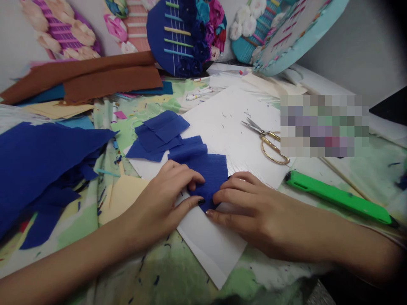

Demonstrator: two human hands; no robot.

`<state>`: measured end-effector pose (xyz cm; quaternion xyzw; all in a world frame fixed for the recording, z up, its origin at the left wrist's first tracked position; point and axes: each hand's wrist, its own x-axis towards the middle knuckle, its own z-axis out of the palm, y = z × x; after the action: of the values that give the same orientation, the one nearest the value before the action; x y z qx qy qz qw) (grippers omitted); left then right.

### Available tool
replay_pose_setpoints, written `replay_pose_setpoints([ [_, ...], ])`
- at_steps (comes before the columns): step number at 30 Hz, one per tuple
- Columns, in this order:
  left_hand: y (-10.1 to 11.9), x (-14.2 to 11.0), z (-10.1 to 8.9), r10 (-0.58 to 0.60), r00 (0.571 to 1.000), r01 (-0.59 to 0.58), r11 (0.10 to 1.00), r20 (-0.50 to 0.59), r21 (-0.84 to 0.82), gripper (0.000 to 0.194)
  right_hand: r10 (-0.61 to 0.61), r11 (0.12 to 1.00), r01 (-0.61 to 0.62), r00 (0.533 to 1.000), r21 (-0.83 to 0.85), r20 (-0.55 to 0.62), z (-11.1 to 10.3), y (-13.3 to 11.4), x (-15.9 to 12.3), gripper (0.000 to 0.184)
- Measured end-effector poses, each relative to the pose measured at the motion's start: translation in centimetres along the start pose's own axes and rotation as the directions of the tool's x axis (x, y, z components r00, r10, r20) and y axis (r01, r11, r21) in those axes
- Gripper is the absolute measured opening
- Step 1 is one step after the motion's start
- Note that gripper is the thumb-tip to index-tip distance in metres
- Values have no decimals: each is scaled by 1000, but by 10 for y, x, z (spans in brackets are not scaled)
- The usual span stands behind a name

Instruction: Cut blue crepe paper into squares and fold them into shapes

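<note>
A piece of dark blue crepe paper (211, 169) lies on a white sheet (222, 123), its lower end narrowed between my hands. At its lower left edge, the curled fingers and thumb of my left hand (173, 192) close on the paper. From the right, my right hand (251, 203) pinches the lower right edge, thumb near the left thumb. Part of the paper's lower end is hidden by the fingers. Just beyond, a curled blue strip (189, 148) touches the held piece. Several cut blue pieces (162, 129) are stacked behind it to the left.
Gold-handled scissors (267, 140) rest on the white sheet. A green utility knife (337, 197) lies to the right. Large blue crepe paper (41, 156) covers the left side, with brown crepe paper (111, 80) behind. Decorated boards (159, 38) stand at the back.
</note>
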<state>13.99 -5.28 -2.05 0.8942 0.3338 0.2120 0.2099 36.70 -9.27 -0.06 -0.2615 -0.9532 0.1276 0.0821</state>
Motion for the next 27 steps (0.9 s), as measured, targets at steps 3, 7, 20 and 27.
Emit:
replay_pose_setpoints([
  [3, 0, 0, 0, -5, 1000, 5, 1000, 12, 4, 14, -3, 1000, 3, 1000, 2, -5, -1, 0, 0, 31],
  [7, 0, 2, -1, -18, 1000, 17, 1000, 22, 8, 13, -8, 1000, 8, 1000, 8, -10, -3, -1, -1, 31],
  [20, 1, 3, -2, -17, 999, 17, 1000, 33, 11, 12, 18, 999, -19, 1000, -40, -16, 3, -3, 3, 30],
  [27, 0, 2, -2, -48, 999, 47, 998, 26, 28, 15, 32, 998, -32, 999, -45, -4, 4, -5, 3, 29],
])
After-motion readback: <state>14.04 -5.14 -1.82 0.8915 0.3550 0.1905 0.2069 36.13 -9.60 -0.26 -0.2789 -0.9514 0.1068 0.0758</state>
